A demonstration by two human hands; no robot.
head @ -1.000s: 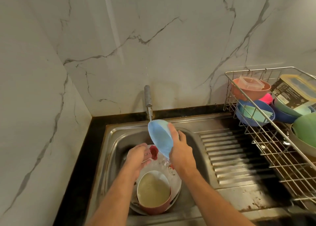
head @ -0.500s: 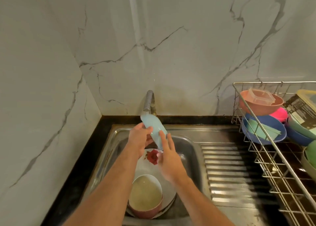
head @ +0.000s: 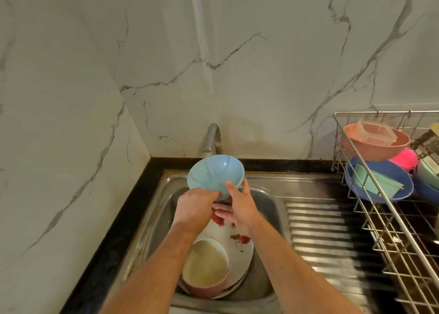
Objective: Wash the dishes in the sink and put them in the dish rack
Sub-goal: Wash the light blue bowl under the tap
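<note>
A home kitchen. A stainless-steel sink (head: 156,209) with a ribbed draining board (head: 332,237) at 4 o'clock sits in a black stone counter (head: 123,218), under a curved metal tap (head: 212,137) at 12 o'clock. White grey-veined marble-look wall panels (head: 261,64) back it. At 3 o'clock a wire dish rack (head: 392,221) holds coloured plastic bowls (head: 375,147); a floral white plate (head: 240,244) lies in the basin.

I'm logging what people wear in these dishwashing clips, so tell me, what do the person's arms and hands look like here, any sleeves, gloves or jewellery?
Both forearms are bare as far as the frame shows: no sleeves in view. The left hand and right hand wear no gloves. No watch, bracelet or wristband shows on either wrist, and no ring is visible on the fingers that can be seen, though some are hidden behind the bowl.
</note>
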